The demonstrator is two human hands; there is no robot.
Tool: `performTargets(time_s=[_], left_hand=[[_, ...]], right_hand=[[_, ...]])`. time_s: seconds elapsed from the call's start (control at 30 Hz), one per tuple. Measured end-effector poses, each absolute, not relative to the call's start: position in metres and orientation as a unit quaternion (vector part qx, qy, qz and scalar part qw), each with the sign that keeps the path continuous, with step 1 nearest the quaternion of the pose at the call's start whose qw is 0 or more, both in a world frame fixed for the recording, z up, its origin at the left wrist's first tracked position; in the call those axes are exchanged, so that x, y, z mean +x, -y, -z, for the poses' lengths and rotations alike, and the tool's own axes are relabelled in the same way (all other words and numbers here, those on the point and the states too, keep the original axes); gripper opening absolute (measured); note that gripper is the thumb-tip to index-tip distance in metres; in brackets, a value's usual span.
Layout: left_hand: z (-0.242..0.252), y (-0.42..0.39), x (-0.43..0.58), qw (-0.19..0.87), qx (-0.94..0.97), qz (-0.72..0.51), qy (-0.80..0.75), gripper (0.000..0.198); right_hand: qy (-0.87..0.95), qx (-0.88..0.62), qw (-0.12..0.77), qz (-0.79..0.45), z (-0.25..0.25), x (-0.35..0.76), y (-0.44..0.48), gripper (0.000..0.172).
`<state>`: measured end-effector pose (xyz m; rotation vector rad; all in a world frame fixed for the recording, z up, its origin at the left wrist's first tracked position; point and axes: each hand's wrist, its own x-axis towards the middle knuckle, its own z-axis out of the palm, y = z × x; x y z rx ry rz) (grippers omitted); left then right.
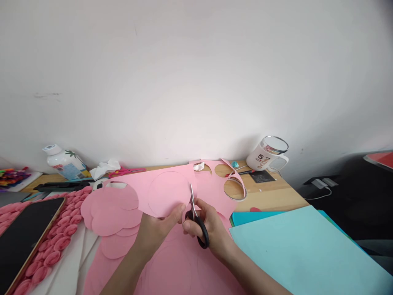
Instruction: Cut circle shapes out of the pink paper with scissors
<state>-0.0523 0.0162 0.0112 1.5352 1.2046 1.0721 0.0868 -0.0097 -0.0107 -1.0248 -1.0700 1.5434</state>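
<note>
A pink paper sheet [170, 190] with a circle drawn on it is pinched by its lower edge in my left hand [159, 229], thumb on top. My right hand [211, 227] grips black-handled scissors [201, 231], fingers in the loops. Their blades point up and away at the right side of the drawn circle. Cut pink paper circles [115, 205] lie overlapping to the left. Beneath my hands is another pink sheet [168, 270] with faint circle outlines. Behind my right hand is a pink offcut [215, 184] with round holes.
At the back right stands a white mug [260, 157]. Light blue paper sheets [301, 250] lie at right. On the left are a phone [29, 241], a white bottle [66, 162], crumpled tissue [104, 168] and pink-handled scissors [125, 171]. A wall [190, 82] rises behind the table.
</note>
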Motion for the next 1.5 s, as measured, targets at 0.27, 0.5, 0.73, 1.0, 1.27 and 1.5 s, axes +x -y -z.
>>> performTargets(time_s=[0.27,0.5,0.73,1.0,1.27,1.5], left_hand=[[-0.009,-0.017,-0.052,0.501,0.581,-0.461,-0.446,0.017],[-0.014,-0.015,-0.048,0.465,0.594,-0.436,-0.491,0.024],[-0.016,-0.01,-0.042,0.445,0.572,-0.471,-0.502,0.011],[-0.017,-0.011,-0.042,0.442,0.575,-0.463,-0.51,0.013],[-0.016,-0.012,-0.043,0.442,0.574,-0.47,-0.504,0.015],[-0.016,-0.016,-0.05,0.449,0.611,-0.44,-0.482,0.009]], right_hand=[[0.435,-0.435,0.474,-0.63,0.01,0.084,0.011,0.048],[0.424,-0.411,0.486,-0.644,0.012,0.083,0.011,0.048],[0.424,-0.362,0.514,-0.652,0.01,0.085,0.011,0.046],[0.456,-0.372,0.508,-0.629,0.011,0.084,0.01,0.043],[0.448,-0.368,0.508,-0.637,0.016,0.085,0.01,0.039],[0.46,-0.399,0.499,-0.617,0.017,0.086,0.01,0.038]])
